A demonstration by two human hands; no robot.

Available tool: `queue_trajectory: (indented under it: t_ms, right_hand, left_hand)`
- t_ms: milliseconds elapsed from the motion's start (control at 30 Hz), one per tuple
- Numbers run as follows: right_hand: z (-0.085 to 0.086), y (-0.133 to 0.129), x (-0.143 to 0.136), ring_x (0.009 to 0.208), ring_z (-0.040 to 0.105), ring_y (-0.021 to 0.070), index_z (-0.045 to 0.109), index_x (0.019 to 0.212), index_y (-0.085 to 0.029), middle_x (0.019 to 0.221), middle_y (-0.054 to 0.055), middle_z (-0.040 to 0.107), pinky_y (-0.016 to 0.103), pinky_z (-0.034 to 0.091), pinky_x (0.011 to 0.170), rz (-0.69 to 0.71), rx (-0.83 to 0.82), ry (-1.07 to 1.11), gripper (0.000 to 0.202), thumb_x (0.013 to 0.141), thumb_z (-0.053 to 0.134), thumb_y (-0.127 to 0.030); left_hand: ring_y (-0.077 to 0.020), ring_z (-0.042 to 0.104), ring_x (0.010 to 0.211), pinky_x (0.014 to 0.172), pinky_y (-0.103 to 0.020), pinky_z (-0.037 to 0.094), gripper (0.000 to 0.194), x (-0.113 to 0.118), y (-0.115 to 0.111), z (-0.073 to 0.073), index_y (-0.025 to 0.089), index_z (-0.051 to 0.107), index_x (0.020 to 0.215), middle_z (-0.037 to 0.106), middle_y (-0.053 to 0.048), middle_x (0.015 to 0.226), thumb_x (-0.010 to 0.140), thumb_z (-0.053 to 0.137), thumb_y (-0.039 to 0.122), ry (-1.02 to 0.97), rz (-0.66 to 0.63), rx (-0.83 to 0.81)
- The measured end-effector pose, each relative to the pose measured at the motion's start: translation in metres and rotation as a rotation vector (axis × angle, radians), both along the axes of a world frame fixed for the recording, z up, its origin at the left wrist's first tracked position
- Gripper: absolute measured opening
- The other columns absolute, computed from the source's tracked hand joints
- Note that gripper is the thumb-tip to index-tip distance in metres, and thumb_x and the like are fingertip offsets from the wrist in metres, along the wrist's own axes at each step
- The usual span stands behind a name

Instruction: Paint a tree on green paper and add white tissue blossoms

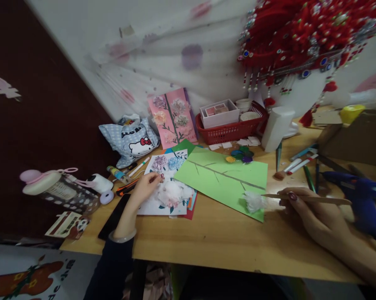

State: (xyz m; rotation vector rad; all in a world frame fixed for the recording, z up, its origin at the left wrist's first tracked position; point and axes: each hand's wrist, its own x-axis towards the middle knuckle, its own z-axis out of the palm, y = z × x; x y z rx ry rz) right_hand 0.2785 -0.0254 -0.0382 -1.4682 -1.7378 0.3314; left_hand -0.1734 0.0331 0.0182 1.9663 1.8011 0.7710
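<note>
Your right hand (319, 212) pinches a wooden stick (331, 201), whose tip, left of your fingers, reaches a white tuft (254, 201) on the near right corner of the green sheet (219, 175). A blue glue gun (364, 204) lies right of those fingers. Your left hand (146, 186) bunches its fingertips beside a white fluffy pile (173, 193), just rightward; whether they hold anything is unclear. Beyond them sits a checked pouch (128, 139).

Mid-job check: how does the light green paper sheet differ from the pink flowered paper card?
The light green paper sheet lies face up over the wooden table, while the pink flowered paper card stands nearly upright at the back. The green sheet has one fluffy white tuft by its near right corner; the pink card carries several multicoloured flowers. Both bear a dark branch with side twigs.
</note>
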Motion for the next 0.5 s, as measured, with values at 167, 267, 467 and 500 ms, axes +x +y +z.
queue_trajectory:
  t_ms: [167,267,467,500]
  right_hand:
    - [-0.001,0.000,0.002,0.066,0.066,0.0219,0.063,0.088,-0.022,0.076,0.006,0.069,0.033,0.053,0.058,0.087,-0.014,0.019,0.040,0.093,0.038,-0.052]
    - [-0.001,0.000,0.002,0.068,0.067,0.0226,0.063,0.089,-0.022,0.079,0.006,0.070,0.034,0.053,0.060,0.088,-0.017,0.024,0.039,0.093,0.038,-0.052]
    - [0.000,0.000,0.000,0.066,0.066,0.0218,0.064,0.092,-0.022,0.077,0.007,0.069,0.034,0.053,0.060,0.091,-0.010,0.033,0.037,0.093,0.039,-0.050]
    - [0.000,-0.001,0.000,0.067,0.066,0.0219,0.064,0.092,-0.023,0.077,0.007,0.069,0.035,0.053,0.060,0.095,-0.011,0.037,0.037,0.093,0.039,-0.050]
  left_hand:
    - [-0.0224,0.063,0.067,0.064,-0.030,0.044,0.035,0.006,-0.002,-0.004,0.016,0.068,0.065,0.070,-0.004,0.067,0.074,0.052,0.047,0.027,0.035,-0.092]
    - [-0.0217,0.061,0.065,0.062,-0.029,0.042,0.033,0.011,-0.002,-0.005,0.017,0.067,0.063,0.069,-0.004,0.065,0.071,0.057,0.047,0.023,0.043,-0.101]
    - [-0.0193,0.059,0.065,0.063,-0.028,0.043,0.029,0.016,-0.002,-0.001,0.017,0.066,0.069,0.068,-0.004,0.070,0.068,0.059,0.045,-0.052,0.021,-0.062]
    - [-0.0191,0.059,0.066,0.063,-0.028,0.043,0.030,0.016,-0.003,0.000,0.016,0.065,0.070,0.068,-0.004,0.072,0.068,0.058,0.045,-0.068,0.022,-0.051]
